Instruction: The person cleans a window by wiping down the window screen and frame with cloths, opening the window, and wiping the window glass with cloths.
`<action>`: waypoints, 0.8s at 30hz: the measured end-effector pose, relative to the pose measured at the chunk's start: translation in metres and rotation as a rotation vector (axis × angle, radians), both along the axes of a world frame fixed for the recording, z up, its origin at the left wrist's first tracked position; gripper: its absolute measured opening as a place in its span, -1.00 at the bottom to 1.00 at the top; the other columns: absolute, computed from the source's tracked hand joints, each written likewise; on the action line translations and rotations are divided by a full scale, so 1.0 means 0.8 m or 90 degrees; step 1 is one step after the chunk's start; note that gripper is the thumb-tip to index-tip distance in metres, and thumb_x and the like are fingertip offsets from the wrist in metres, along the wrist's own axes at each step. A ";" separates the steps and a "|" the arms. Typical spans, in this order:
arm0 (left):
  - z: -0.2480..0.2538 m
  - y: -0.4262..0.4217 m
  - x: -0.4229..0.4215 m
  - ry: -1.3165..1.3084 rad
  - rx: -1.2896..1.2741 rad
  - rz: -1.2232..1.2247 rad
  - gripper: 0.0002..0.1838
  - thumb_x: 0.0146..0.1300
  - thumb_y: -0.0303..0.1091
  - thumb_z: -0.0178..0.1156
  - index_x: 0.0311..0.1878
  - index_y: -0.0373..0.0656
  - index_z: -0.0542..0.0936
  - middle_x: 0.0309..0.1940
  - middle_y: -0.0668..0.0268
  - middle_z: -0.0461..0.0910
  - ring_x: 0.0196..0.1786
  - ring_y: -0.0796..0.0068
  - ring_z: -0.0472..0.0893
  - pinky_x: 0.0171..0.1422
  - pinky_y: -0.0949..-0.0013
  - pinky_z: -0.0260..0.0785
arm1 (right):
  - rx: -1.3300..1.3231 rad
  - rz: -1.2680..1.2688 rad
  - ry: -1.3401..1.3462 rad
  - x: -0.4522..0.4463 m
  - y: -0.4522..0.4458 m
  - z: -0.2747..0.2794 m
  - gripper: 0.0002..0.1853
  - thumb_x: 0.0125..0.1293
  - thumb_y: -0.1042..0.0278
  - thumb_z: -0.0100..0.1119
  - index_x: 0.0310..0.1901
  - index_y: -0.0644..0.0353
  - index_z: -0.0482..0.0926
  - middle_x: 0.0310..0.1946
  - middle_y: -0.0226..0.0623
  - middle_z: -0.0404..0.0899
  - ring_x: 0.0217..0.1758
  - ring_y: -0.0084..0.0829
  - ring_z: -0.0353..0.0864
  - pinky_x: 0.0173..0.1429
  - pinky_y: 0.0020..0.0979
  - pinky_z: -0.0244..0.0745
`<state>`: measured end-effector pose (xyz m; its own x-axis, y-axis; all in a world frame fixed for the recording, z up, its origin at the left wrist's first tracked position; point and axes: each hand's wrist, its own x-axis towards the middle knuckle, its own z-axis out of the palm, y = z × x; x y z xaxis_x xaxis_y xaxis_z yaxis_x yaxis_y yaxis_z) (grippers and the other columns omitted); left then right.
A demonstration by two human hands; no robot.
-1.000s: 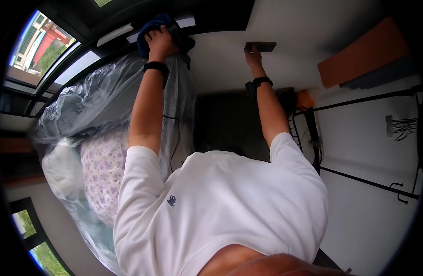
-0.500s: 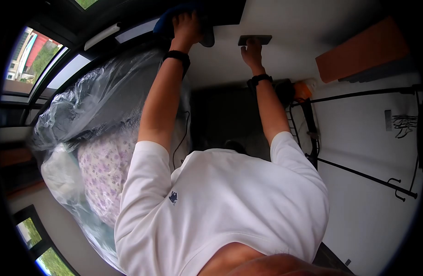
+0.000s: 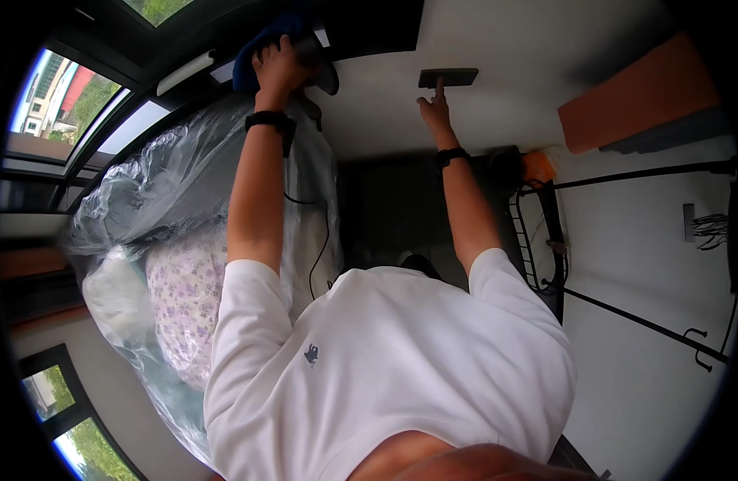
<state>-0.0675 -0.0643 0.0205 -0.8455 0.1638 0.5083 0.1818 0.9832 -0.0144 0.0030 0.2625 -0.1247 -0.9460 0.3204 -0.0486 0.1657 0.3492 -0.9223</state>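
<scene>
My left hand (image 3: 279, 70) rests on a blue and dark cloth-like item (image 3: 245, 68), its fingers bent over it, beside the dark frame at the upper left. What lies under the palm is hidden. At the upper middle, my right hand (image 3: 435, 111) has its index finger stretched up to the lower edge of a dark rectangular panel (image 3: 457, 78) on the pale wall. The thumb stands apart and nothing shows in this hand. Both wrists wear black bands.
Clear plastic sheeting (image 3: 156, 172) covers bedding with a purple floral pattern (image 3: 188, 301) at left. A black cable (image 3: 326, 240) hangs beside it. Windows (image 3: 68, 100) line the far left. At right are a black rail (image 3: 634, 321), an orange object (image 3: 537, 170) and a reddish-brown board (image 3: 626, 100).
The left hand went right with the blue item, then came back left. The right hand has dropped slightly below the panel, with its index finger now pointing up at it.
</scene>
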 end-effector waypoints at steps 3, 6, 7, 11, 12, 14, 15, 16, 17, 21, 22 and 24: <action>0.003 0.000 0.005 -0.019 -0.001 0.002 0.11 -0.15 0.34 0.43 0.41 -0.16 0.33 0.25 -0.11 0.44 0.42 -0.16 0.31 0.52 -0.18 -0.10 | -0.063 0.034 0.026 -0.010 0.005 -0.011 0.10 0.22 0.35 0.24 0.60 0.05 -0.36 0.54 0.22 0.00 0.50 0.13 0.24 0.44 -0.13 0.31; 0.009 0.002 0.006 -0.069 0.007 0.026 0.15 -0.18 0.32 0.46 0.44 -0.16 0.29 0.29 -0.11 0.40 0.44 -0.17 0.27 0.53 -0.18 -0.12 | -0.135 0.055 -0.011 -0.017 0.000 -0.018 0.16 0.21 0.37 0.26 0.59 0.01 -0.48 0.58 0.18 -0.14 0.52 0.13 0.20 0.44 -0.13 0.31; 0.008 0.000 0.005 -0.072 0.006 0.029 0.15 -0.18 0.32 0.46 0.44 -0.16 0.29 0.29 -0.11 0.40 0.44 -0.17 0.27 0.53 -0.18 -0.12 | -0.195 0.059 0.031 -0.018 -0.003 -0.025 0.17 0.19 0.39 0.28 0.59 0.00 -0.46 0.59 0.16 -0.19 0.55 0.12 0.13 0.42 -0.12 0.32; 0.010 -0.002 0.001 -0.113 -0.010 0.046 0.20 -0.18 0.30 0.49 0.48 -0.15 0.22 0.35 -0.12 0.34 0.48 -0.14 0.22 0.55 -0.19 -0.17 | -0.400 -0.002 0.112 -0.023 -0.009 -0.053 0.18 0.05 0.42 0.35 0.59 0.00 -0.28 0.58 0.21 -0.22 0.56 0.14 0.08 0.42 -0.08 0.29; 0.014 0.000 0.001 -0.137 -0.012 0.059 0.22 -0.19 0.30 0.49 0.49 -0.15 0.20 0.36 -0.13 0.32 0.48 -0.13 0.22 0.56 -0.19 -0.19 | -0.401 -0.002 0.110 -0.024 -0.009 -0.051 0.18 0.05 0.42 0.35 0.59 0.00 -0.28 0.58 0.21 -0.22 0.56 0.14 0.08 0.42 -0.08 0.29; 0.021 0.005 0.000 -0.154 -0.040 0.087 0.25 -0.20 0.32 0.49 0.51 -0.15 0.18 0.39 -0.08 0.31 0.50 -0.09 0.21 0.56 -0.15 -0.17 | -0.425 0.008 0.107 -0.021 -0.010 -0.047 0.11 0.04 0.45 0.35 0.55 0.04 -0.19 0.58 0.18 -0.29 0.56 0.15 0.05 0.42 -0.07 0.29; 0.022 0.008 0.003 -0.170 -0.067 0.112 0.28 -0.20 0.34 0.50 0.52 -0.15 0.16 0.42 -0.04 0.29 0.51 -0.05 0.20 0.57 -0.12 -0.16 | -0.426 0.004 0.101 -0.015 -0.012 -0.048 0.11 0.04 0.45 0.35 0.55 0.04 -0.19 0.58 0.18 -0.29 0.56 0.15 0.05 0.42 -0.07 0.29; 0.023 0.012 0.004 -0.173 -0.068 0.109 0.28 -0.20 0.34 0.50 0.52 -0.15 0.16 0.42 -0.04 0.29 0.51 -0.05 0.20 0.57 -0.12 -0.16 | -0.401 -0.001 0.098 -0.012 -0.013 -0.047 0.07 0.06 0.46 0.34 0.54 0.07 -0.16 0.57 0.17 -0.20 0.55 0.13 0.08 0.42 -0.09 0.29; 0.026 0.017 0.002 -0.181 -0.064 0.119 0.29 -0.21 0.36 0.49 0.52 -0.16 0.16 0.39 -0.05 0.32 0.50 -0.05 0.22 0.56 -0.13 -0.14 | -0.374 -0.005 0.100 -0.014 -0.011 -0.042 0.03 0.08 0.47 0.32 0.53 0.11 -0.12 0.56 0.17 -0.12 0.55 0.12 0.10 0.42 -0.10 0.30; 0.048 0.048 -0.001 -0.244 -0.082 0.130 0.29 -0.30 0.34 0.53 0.47 -0.19 0.22 0.29 -0.16 0.41 0.43 -0.15 0.31 0.51 -0.23 -0.07 | -0.235 0.018 0.077 0.021 -0.033 -0.019 -0.13 0.13 0.49 0.27 0.46 0.19 0.04 0.45 0.15 0.15 0.48 0.11 0.21 0.41 -0.09 0.33; 0.039 0.059 -0.008 -0.242 -0.086 0.118 0.29 -0.30 0.34 0.53 0.47 -0.19 0.22 0.29 -0.16 0.41 0.43 -0.15 0.31 0.51 -0.23 -0.07 | -0.145 0.081 0.158 0.031 -0.046 -0.012 -0.24 0.15 0.51 0.24 0.40 0.22 0.15 0.36 0.13 0.25 0.42 0.11 0.26 0.39 -0.08 0.34; 0.021 0.090 -0.020 -0.071 -0.051 -0.107 0.27 -0.36 0.34 0.54 0.41 -0.23 0.30 0.21 -0.14 0.49 0.37 -0.16 0.37 0.50 -0.20 0.01 | -0.041 0.133 0.238 0.047 -0.078 0.020 -0.35 0.17 0.53 0.21 0.33 0.24 0.26 0.28 0.12 0.35 0.36 0.11 0.32 0.38 -0.06 0.35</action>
<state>-0.0836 0.0075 0.0371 -0.8530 0.3435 0.3929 0.3482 0.9354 -0.0617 0.0409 0.2001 -0.1083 -0.9464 0.1280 0.2965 -0.2525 0.2789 -0.9265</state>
